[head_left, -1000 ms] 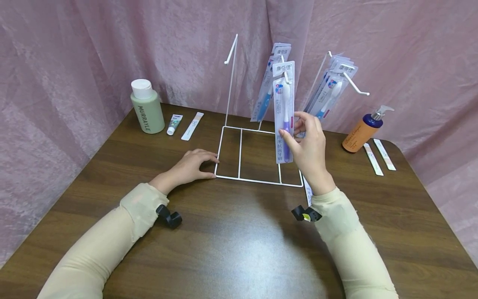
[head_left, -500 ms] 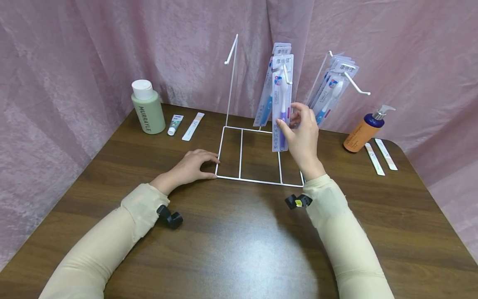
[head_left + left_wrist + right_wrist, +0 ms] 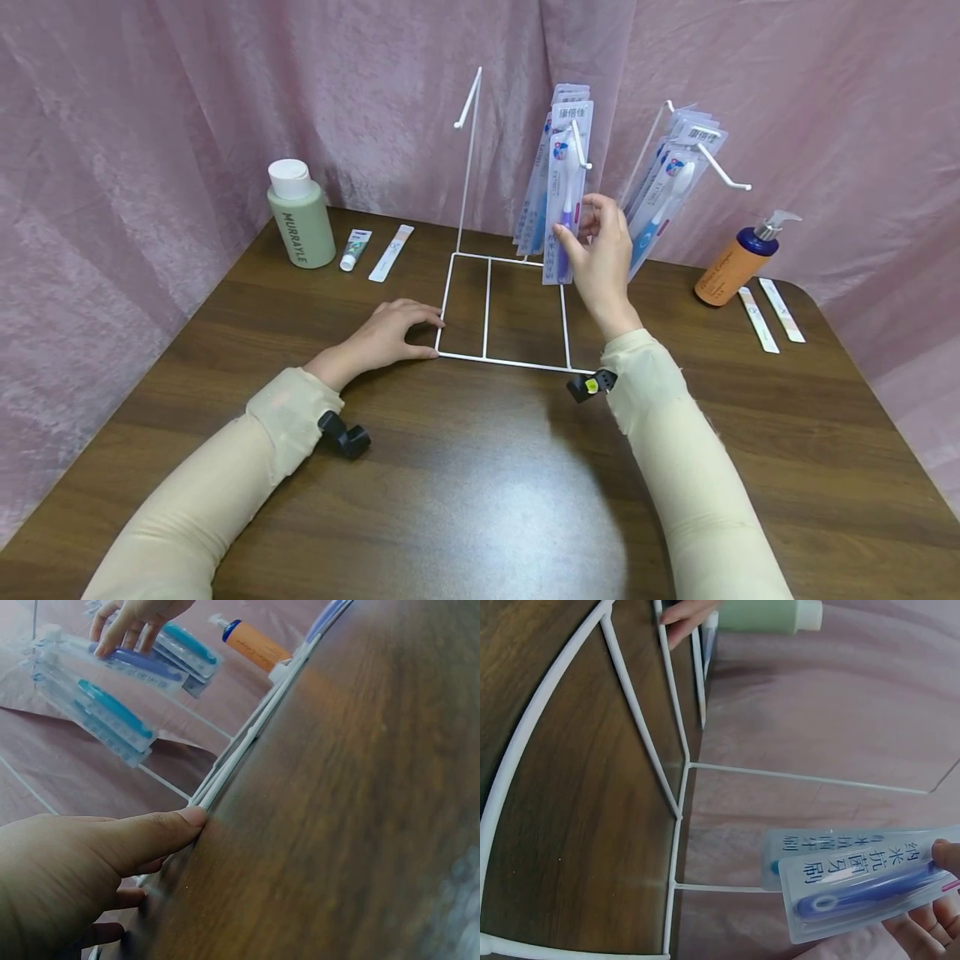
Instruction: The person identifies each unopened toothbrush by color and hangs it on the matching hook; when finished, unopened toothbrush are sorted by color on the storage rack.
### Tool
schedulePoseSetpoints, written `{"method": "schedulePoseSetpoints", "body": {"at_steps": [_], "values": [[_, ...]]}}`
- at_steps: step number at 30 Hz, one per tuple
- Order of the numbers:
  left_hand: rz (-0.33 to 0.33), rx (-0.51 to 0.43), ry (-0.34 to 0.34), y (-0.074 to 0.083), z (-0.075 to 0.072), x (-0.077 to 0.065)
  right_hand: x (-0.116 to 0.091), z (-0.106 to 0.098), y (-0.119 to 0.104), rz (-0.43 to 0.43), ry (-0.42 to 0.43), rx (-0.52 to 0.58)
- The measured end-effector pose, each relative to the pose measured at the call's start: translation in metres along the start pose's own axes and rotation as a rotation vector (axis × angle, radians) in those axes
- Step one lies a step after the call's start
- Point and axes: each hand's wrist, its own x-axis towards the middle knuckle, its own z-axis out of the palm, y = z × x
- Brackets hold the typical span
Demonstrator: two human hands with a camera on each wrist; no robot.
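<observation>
My right hand (image 3: 602,250) pinches a packaged purple toothbrush (image 3: 558,196) by its lower half, thumb in front and fingers behind. The card's top is on the middle hook (image 3: 580,148) of a white wire rack (image 3: 487,308), and the hook's tip sticks out in front. Behind it hang packaged blue toothbrushes (image 3: 112,705) on the same hook. My left hand (image 3: 386,335) rests at the rack's front left corner, thumb (image 3: 169,832) against the wire and fingertips at the side bar. More packaged toothbrushes (image 3: 663,196) hang on the right hook.
The rack's left hook (image 3: 467,102) is bare. A green bottle (image 3: 302,218), a small tube (image 3: 356,249) and a paper stick (image 3: 391,253) are at the back left. An orange pump bottle (image 3: 735,265) stands right beside two sticks (image 3: 759,320). A pink curtain (image 3: 360,100) hangs behind.
My right hand has moved back and up, sliding the purple toothbrush's card farther along the middle hook towards the blue ones. My left hand stays at the rack's corner.
</observation>
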Motion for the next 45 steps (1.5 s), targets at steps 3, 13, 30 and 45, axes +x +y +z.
{"method": "schedulePoseSetpoints", "body": {"at_steps": [3, 13, 30, 45], "values": [[0.003, 0.004, 0.001, 0.0, 0.001, 0.001, 0.003, 0.003, 0.002, 0.004, -0.002, 0.01], [0.007, 0.002, 0.005, 0.0, 0.002, 0.002, 0.01, 0.007, 0.005, 0.051, -0.042, 0.071], [0.007, -0.001, 0.012, 0.0, 0.001, 0.0, 0.015, 0.0, 0.004, 0.066, -0.137, 0.035], [-0.003, -0.001, -0.008, -0.001, 0.0, 0.001, 0.009, -0.03, -0.006, 0.019, -0.205, -0.057]]}}
